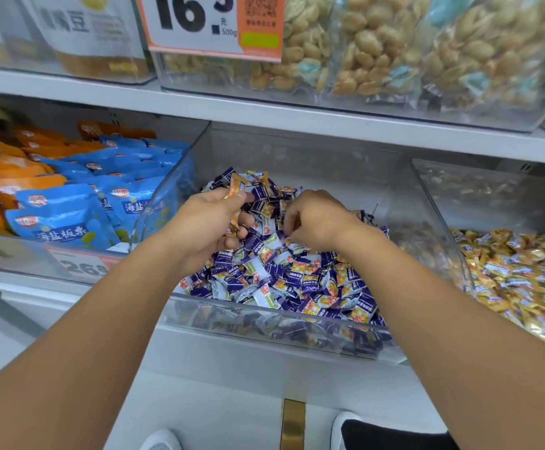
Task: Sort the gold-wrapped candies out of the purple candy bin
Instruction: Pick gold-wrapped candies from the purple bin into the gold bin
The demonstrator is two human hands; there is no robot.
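A clear plastic bin (pixel 264 306) in the middle of the shelf holds a heap of purple-wrapped candies (pixel 284 274). My left hand (pixel 206 222) hovers over the heap's left side and holds several gold-wrapped candies (pixel 236 187), one sticking up between thumb and forefinger, others tucked under the curled fingers. My right hand (pixel 316 219) reaches down into the pile at the centre, its fingertips curled among the purple candies; what they pinch is hidden.
To the right stands a clear bin (pixel 433 203) of gold-wrapped candies (pixel 524 280). To the left, a bin of blue and orange snack bags (pixel 66 206). The upper shelf (pixel 264 108) carries bins of bagged nuts and a price sign (pixel 212 24).
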